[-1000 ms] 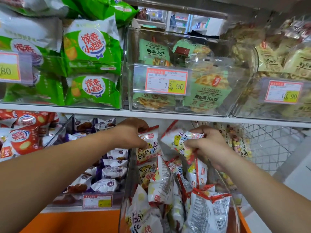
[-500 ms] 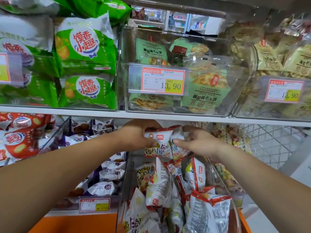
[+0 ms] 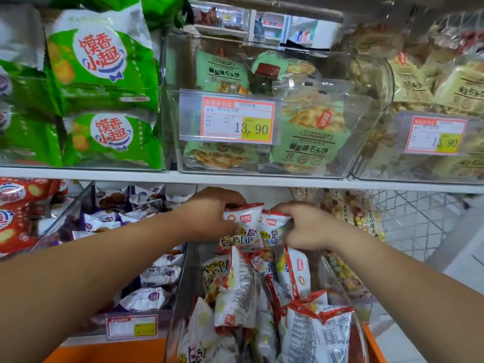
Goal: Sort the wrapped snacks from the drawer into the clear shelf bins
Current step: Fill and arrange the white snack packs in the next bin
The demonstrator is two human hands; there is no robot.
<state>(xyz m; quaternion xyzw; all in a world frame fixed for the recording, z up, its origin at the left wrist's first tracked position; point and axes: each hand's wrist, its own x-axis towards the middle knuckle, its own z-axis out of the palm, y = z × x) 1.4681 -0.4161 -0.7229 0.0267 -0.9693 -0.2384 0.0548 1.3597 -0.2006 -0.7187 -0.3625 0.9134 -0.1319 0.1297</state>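
A clear bin [image 3: 180,297] on the lower shelf is full of several white-and-red wrapped snack packs [image 3: 235,292]. At its far end my left hand [image 3: 209,213] grips one white-and-red snack pack [image 3: 242,226] by its top edge. My right hand [image 3: 306,226] pinches a second matching pack [image 3: 271,229] right beside it. The two packs stand upright, side by side and touching, above the pile. Their lower parts are hidden behind other packs.
Left of it is a clear bin of purple-and-white snacks [image 3: 157,273] with a price tag [image 3: 132,327]. Upper shelf [image 3: 235,179] bins hold green packs [image 3: 104,69], pale-green cracker bags [image 3: 311,142] and beige bags [image 3: 445,82]. A wire basket [image 3: 413,218] sits at right.
Both hands moved toward the back of the bin and closer together. The two held packs now stand upright side by side instead of apart and tilted.
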